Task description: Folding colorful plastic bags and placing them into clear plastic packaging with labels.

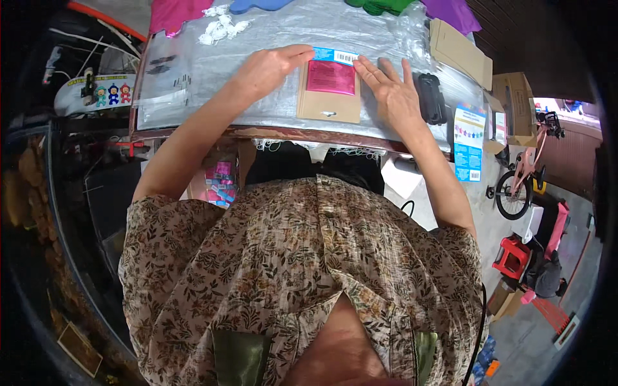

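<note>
In front of me a brown cardboard backing card (328, 110) lies flat on the plastic-covered table, its slotted hang hole towards me. On it rests a shiny pink foil packet (331, 77), with a blue and white barcode label (324, 55) across the far end. My left hand (267, 71) reaches in from the left, its fingers stretched out and their tips at the label's left corner. My right hand (393, 93) lies flat with fingers spread, fingertips at the label's right end. Neither hand grips anything. Right of it sits a black bundle (431, 98).
White string (222, 27) lies at the far left, near pink (177, 14), blue and green pieces. Stacked brown cards (460, 51) are at the far right. A printed blue and white card (469, 141) hangs by the right edge. Below the table, a box holds pink packets (221, 183).
</note>
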### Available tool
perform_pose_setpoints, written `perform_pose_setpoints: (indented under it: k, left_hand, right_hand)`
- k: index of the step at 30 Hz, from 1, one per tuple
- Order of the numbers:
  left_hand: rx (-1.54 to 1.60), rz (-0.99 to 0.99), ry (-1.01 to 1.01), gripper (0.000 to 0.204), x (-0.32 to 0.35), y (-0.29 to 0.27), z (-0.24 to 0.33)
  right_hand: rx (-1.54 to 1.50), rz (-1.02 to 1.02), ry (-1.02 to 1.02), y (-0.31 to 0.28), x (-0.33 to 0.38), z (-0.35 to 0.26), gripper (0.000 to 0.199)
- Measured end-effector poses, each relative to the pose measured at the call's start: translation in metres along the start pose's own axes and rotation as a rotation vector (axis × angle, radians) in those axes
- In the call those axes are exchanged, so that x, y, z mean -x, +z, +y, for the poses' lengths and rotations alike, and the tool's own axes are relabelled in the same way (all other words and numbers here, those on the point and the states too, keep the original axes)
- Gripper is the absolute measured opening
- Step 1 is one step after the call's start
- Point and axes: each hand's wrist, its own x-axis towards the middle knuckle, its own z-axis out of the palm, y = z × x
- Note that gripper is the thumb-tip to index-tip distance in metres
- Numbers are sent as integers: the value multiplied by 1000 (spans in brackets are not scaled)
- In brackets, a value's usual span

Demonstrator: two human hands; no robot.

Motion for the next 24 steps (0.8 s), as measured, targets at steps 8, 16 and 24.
perform_pose_setpoints:
  k: [8,16,24]
  left_hand:
    - [-247,253,161,61,-10,14,11]
    - [-8,379,-56,31,13,24,-27]
    - [296,309,-463,41,-12,26,54]
  right_hand:
    - [118,-96,90,4,-9,-16,65]
    - [-52,106,81,19,-5,-11,57]
    - [-711,131,555,-9,-1,-26,35]
